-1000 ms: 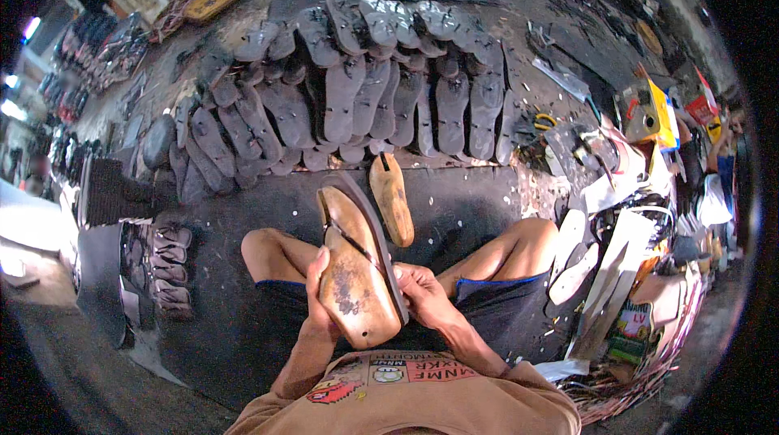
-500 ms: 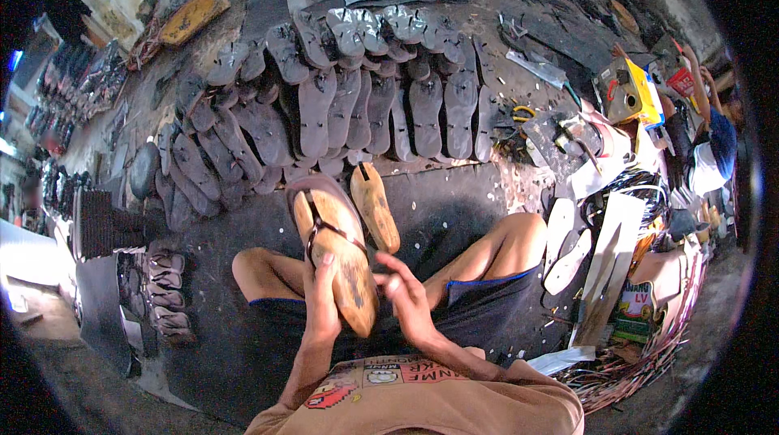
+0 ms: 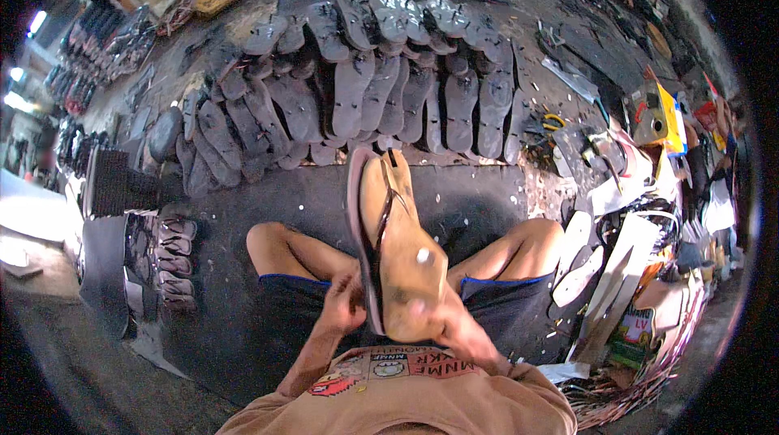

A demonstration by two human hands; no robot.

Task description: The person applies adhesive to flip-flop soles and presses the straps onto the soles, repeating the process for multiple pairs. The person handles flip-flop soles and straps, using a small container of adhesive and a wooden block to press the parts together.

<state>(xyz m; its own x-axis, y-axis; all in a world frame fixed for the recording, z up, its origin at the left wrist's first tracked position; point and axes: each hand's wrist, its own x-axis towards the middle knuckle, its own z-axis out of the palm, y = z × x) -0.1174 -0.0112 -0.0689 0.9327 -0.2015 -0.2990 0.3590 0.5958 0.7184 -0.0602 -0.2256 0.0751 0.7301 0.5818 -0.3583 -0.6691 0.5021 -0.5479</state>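
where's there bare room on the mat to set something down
Bare but for specks: the mat between the sandals and left knee; also between last and right knee, nearer than the soles. Crowded: the soles, and scraps at right.

View from my head

My left head-worn fisheye looks down past my shirt (image 3: 389,402) at my left hand (image 3: 344,305) and right hand (image 3: 451,323) close below; rows of dark soles (image 3: 354,98) lie farther out, edges bending toward the rim.
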